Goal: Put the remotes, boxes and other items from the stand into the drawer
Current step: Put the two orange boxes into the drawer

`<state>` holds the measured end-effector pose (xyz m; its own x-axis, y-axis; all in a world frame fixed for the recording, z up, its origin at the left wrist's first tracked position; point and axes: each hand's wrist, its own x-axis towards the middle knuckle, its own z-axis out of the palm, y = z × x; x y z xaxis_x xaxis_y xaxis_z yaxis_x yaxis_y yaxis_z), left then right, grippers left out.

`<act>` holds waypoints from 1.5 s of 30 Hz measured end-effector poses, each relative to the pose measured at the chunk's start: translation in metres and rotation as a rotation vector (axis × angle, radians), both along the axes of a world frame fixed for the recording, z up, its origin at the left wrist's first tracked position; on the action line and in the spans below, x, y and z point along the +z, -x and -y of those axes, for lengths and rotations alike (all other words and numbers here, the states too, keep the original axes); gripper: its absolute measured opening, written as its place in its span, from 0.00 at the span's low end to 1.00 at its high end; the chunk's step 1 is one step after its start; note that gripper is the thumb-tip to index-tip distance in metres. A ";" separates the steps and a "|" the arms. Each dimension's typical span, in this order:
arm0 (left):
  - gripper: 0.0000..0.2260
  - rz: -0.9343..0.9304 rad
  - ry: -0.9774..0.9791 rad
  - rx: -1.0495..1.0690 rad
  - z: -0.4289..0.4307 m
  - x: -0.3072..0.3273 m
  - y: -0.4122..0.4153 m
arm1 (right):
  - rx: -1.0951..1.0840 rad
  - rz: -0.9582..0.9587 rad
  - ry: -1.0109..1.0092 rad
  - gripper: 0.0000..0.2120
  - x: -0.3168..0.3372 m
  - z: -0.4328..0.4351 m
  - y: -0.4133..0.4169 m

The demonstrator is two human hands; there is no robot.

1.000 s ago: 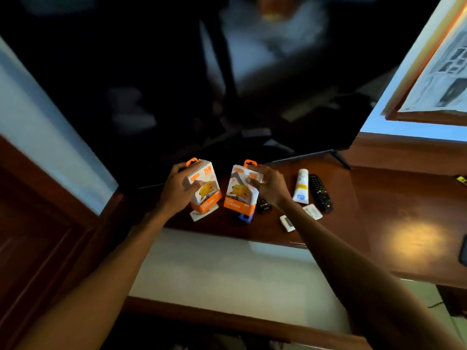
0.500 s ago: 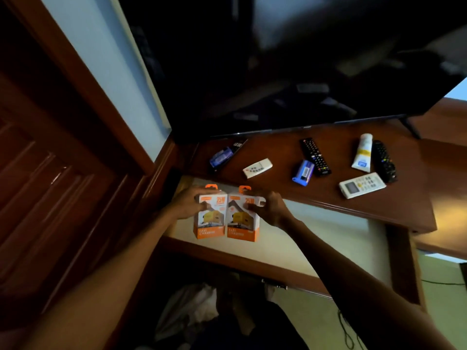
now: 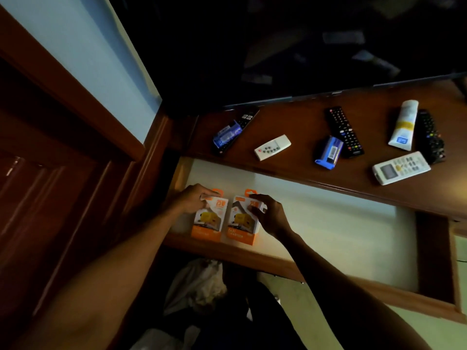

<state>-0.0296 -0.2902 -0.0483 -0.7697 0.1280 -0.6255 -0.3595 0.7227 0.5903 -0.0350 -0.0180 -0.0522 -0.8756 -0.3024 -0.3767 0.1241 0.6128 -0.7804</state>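
Two orange-and-white charger boxes stand side by side at the left end of the open drawer [image 3: 328, 218]. My left hand [image 3: 192, 200] grips the top of the left box [image 3: 208, 223]. My right hand [image 3: 265, 213] grips the top of the right box [image 3: 242, 224]. On the wooden stand [image 3: 298, 122] above lie a black remote [image 3: 345, 131], a small white remote [image 3: 272, 147], a large white remote [image 3: 401, 168], a blue box [image 3: 328, 152], a white tube [image 3: 403, 125], another black remote [image 3: 429, 136], and a blue pack on a dark remote [image 3: 231, 130].
A dark TV screen [image 3: 278, 46] hangs over the back of the stand. A wooden door and frame [image 3: 63, 147] stand at the left. Crumpled white cloth [image 3: 199, 284] lies on the floor below the drawer's front edge. The drawer's right part has a bare white bottom.
Both hands carried the two charger boxes off the stand and down into the left end of the drawer. My view tilted downward and to the left.
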 end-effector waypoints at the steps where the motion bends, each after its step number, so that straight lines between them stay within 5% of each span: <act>1: 0.23 -0.014 0.037 0.009 0.000 -0.004 -0.001 | -0.008 0.012 0.002 0.17 -0.003 0.003 -0.001; 7: 0.21 -0.169 0.264 -0.080 -0.008 0.000 -0.008 | 0.041 0.050 -0.072 0.20 -0.009 0.020 -0.015; 14: 0.20 -0.238 0.393 -0.111 -0.001 -0.012 -0.021 | 0.143 0.075 -0.140 0.37 -0.010 0.042 -0.011; 20: 0.27 -0.250 0.440 -0.199 -0.001 -0.004 -0.019 | 0.097 0.063 -0.144 0.38 -0.014 0.060 -0.018; 29: 0.09 -0.237 0.612 -0.313 0.005 0.024 -0.008 | 0.103 0.065 -0.147 0.38 -0.016 0.092 -0.022; 36: 0.16 -0.244 0.616 -0.263 0.007 0.021 -0.015 | 0.109 0.056 -0.144 0.37 -0.015 0.100 -0.021; 40: 0.19 -0.299 0.452 0.003 0.002 0.033 -0.021 | 0.199 0.047 -0.161 0.41 -0.004 0.094 -0.019; 45: 0.13 -0.687 0.258 0.440 -0.018 0.078 0.004 | 0.240 -0.122 -0.232 0.35 0.039 0.054 -0.004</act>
<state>-0.0337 -0.2719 0.0295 -0.9351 -0.3532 0.0291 -0.2615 0.7431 0.6160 -0.0306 -0.0720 -0.0131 -0.8326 -0.4236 -0.3569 -0.1303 0.7761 -0.6170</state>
